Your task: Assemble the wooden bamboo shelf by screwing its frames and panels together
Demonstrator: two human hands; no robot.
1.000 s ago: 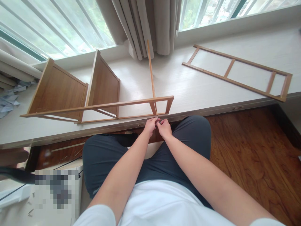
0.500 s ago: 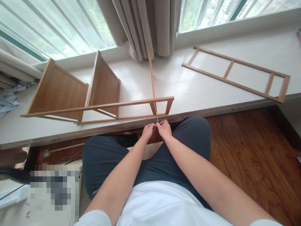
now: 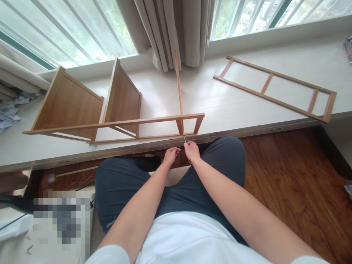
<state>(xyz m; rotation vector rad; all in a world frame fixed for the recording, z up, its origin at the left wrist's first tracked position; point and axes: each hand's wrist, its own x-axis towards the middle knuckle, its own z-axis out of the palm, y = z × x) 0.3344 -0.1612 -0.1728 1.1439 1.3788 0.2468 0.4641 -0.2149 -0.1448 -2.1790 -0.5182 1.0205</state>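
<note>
Hands meet just below the front edge of the worktop (image 3: 247, 106), over the person's lap. The right hand (image 3: 191, 151) pinches a thin, pale metal pin or tool (image 3: 184, 139) between its fingertips; the tip points up at the lower rail of a wooden frame (image 3: 115, 124), near the upright post at its right end. What the small piece is exactly is too fine to tell. The left hand (image 3: 171, 155) is loosely curled beside the right, just apart from it, and whether it holds anything small cannot be told.

Doing this step well seems to call for keeping the thin piece straight in line with the spot on the rail it points at, with the left hand close enough to steady the frame or the piece. The frame stands on edge and is joined to two brown panels (image 3: 68, 106) further left, so a hard sideways push could rock it; gentle, square pressure looks safer.

Pale and smooth, the worktop is a long window ledge running under tall windows (image 3: 68, 29). A beige curtain (image 3: 176, 29) hangs at the middle, and a thin slat (image 3: 178, 84) rises from the frame toward it. A second, ladder-like frame (image 3: 275, 88) lies flat well to the right. Crumpled paper (image 3: 11, 110) sits at the far left. Below the ledge the floor (image 3: 302, 183) is dark polished wood.
</note>
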